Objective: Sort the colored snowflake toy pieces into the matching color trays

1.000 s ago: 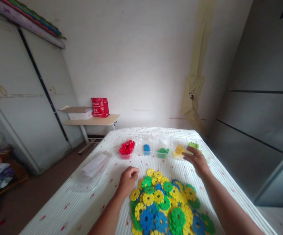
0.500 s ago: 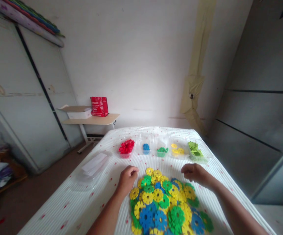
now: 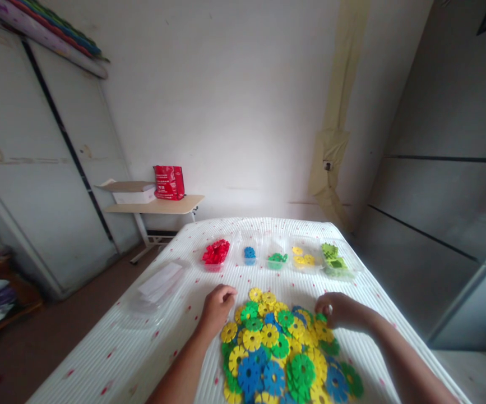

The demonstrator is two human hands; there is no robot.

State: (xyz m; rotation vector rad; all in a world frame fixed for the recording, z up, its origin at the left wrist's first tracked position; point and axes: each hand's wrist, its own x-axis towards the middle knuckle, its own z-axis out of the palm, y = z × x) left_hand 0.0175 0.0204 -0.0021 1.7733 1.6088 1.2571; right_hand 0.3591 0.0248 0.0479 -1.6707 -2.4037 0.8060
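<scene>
A heap of flower-shaped plastic discs with slotted edges [image 3: 270, 335], in yellow, green and blue, lies on the table in front of me. My left hand [image 3: 220, 306] rests on the cloth by the heap's upper left edge, fingers curled together and nothing visible in them. At the upper right edge, my right hand [image 3: 337, 310] has its bent fingertips down against the discs, next to a green disc [image 3: 320, 317]. Its fingers are closed, but whatever may be between them is hidden.
Behind the heap stand clear tubs: one of red pieces [image 3: 216, 253], one of blue [image 3: 249, 255], one of green [image 3: 277, 260], one of yellow [image 3: 304, 258] and one of light green [image 3: 334, 260]. Clear plastic with white paper [image 3: 161, 282] lies left on the striped cloth.
My right hand has moved slightly right and down toward me, from above the cloth onto the heap's edge. My left hand has stayed in place.
</scene>
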